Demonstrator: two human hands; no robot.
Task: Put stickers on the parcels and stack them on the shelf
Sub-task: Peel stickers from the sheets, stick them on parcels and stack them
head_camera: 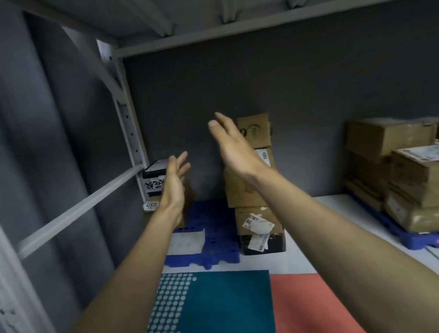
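Note:
Both my arms reach into the shelf bay. My left hand (174, 184) is raised with straight fingers and holds nothing, just in front of a black and white parcel (154, 182) in the back left corner. My right hand (234, 147) is also flat and empty, held up in front of a tall stack of brown cardboard parcels (261, 228). The stack's top box (255, 130) shows above my fingers. White labels are stuck on the stack's lower boxes. A teal sticker sheet with white dots (205, 318) lies on the shelf floor below my arms.
A blue plastic pallet (216, 231) sits under the middle stack, with a white sheet (188, 242) on it. Another pile of brown parcels (422, 174) stands on a blue pallet at right. A salmon sheet (314, 311) lies beside the teal one. Grey shelf uprights (129, 122) stand at left.

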